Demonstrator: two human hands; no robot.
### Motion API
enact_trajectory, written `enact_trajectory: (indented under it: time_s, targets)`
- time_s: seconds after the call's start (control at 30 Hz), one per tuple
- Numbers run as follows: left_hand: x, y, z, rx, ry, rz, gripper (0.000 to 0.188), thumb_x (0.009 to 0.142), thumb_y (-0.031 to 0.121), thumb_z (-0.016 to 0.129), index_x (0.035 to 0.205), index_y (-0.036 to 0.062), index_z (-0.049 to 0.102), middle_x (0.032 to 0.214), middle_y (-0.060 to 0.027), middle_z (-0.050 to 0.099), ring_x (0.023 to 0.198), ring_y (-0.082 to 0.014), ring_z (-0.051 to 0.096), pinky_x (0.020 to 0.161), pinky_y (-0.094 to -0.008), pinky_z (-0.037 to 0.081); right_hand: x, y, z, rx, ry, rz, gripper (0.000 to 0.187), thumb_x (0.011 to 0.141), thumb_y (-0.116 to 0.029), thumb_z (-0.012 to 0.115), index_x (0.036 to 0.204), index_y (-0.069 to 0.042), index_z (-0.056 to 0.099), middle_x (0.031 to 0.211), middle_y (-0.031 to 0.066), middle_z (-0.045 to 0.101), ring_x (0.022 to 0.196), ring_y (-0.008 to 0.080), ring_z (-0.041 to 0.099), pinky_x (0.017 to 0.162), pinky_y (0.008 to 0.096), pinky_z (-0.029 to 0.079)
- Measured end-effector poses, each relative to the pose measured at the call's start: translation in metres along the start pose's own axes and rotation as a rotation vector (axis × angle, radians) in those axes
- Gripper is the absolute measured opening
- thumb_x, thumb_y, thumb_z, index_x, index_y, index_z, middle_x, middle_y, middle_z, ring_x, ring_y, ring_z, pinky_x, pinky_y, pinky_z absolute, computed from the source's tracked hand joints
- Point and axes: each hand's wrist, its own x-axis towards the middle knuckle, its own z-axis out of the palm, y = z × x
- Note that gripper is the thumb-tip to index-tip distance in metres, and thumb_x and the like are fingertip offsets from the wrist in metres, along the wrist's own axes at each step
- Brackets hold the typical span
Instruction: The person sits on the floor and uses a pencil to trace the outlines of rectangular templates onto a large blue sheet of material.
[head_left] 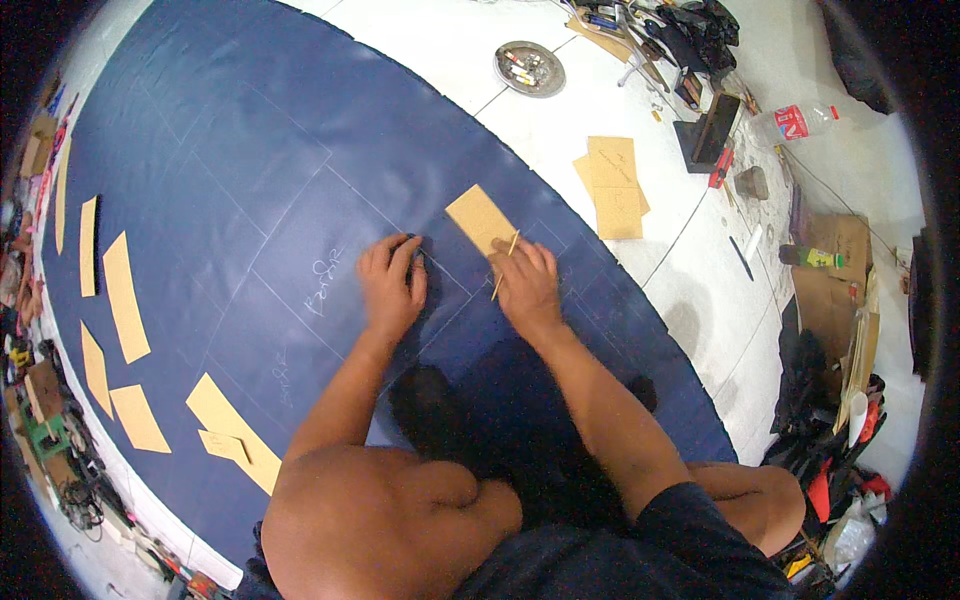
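Note:
A large dark blue sheet [330, 110] lies spread on the floor, marked with pale straight lines and some handwriting. My left hand [392, 285] rests on it near the middle, fingers curled together by one of the lines; a small dark thing shows at the fingertips, too unclear to name. To its right, my right hand [527, 292] is closed on a thin yellow stick [515, 240]. The fingers of that hand also touch the near end of a tan rectangular card piece [476, 216] lying flat on the sheet.
More tan card pieces [122, 300] lie along the sheet's left side, with a long one [215, 400] nearer me. On the white tiles sit two stacked cards [615, 190], a round ashtray [530, 70], a red cutter [721, 167] and a plastic bottle [800, 122]. Clutter lines both sides.

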Motion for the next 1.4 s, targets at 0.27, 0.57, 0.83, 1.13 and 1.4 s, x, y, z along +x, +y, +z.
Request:
enact_trajectory:
  time_s: [0.27, 0.57, 0.83, 1.13, 1.4]
  targets:
    - [0.002, -0.002, 0.0, 0.076, -0.019, -0.016, 0.025, 0.084, 0.014, 0.073, 0.108, 0.0095, 0.071, 0.117, -0.0109, 0.064, 0.113, -0.0332, 0.056, 0.102, -0.0468, 0.04, 0.023, 0.011, 0.002, -0.009, 0.068, -0.1, 0.017, 0.09, -0.014, 0.071, 0.107, -0.013, 0.069, 0.125, 0.0019, 0.07, 0.123, 0.0261, 0.06, 0.108, 0.0493, 0.039]
    - [0.001, -0.001, 0.0, 0.089, -0.05, -0.05, 0.026, 0.086, 0.018, 0.073, 0.11, 0.0108, 0.071, 0.121, -0.0113, 0.064, 0.116, -0.0335, 0.056, 0.104, -0.0469, 0.039, 0.022, 0.009, -0.004, 0.011, 0.066, -0.105, 0.02, 0.091, -0.017, 0.068, 0.11, -0.013, 0.069, 0.126, 0.002, 0.069, 0.123, 0.0259, 0.059, 0.109, 0.0494, 0.038]
    - [0.002, 0.001, -0.002, 0.111, -0.07, -0.058, 0.025, 0.085, 0.018, 0.073, 0.11, 0.011, 0.071, 0.118, -0.0094, 0.063, 0.115, -0.032, 0.055, 0.104, -0.0465, 0.038, 0.034, 0.005, -0.003, 0.042, 0.088, -0.095, 0.022, 0.091, -0.019, 0.068, 0.112, -0.013, 0.069, 0.131, 0.0036, 0.067, 0.127, 0.0265, 0.056, 0.11, 0.0499, 0.037]
    - [0.005, 0.002, -0.003, 0.121, -0.039, -0.025, 0.024, 0.086, 0.018, 0.073, 0.109, 0.0114, 0.07, 0.118, -0.0088, 0.064, 0.114, -0.032, 0.056, 0.103, -0.0463, 0.04, 0.063, 0.048, -0.017, -0.053, 0.015, -0.055, 0.021, 0.092, -0.013, 0.067, 0.114, -0.014, 0.07, 0.129, 0.003, 0.069, 0.126, 0.0271, 0.057, 0.101, 0.0455, 0.041]
    - [0.002, -0.004, -0.005, 0.065, -0.042, -0.066, 0.024, 0.086, 0.016, 0.072, 0.11, 0.0103, 0.07, 0.117, -0.0092, 0.064, 0.113, -0.0319, 0.058, 0.1, -0.0462, 0.042, 0.044, 0.01, -0.01, 0.041, -0.116, -0.098, 0.031, 0.088, -0.011, 0.067, 0.118, -0.015, 0.069, 0.133, 0.0027, 0.067, 0.126, 0.0266, 0.056, 0.099, 0.0453, 0.041]
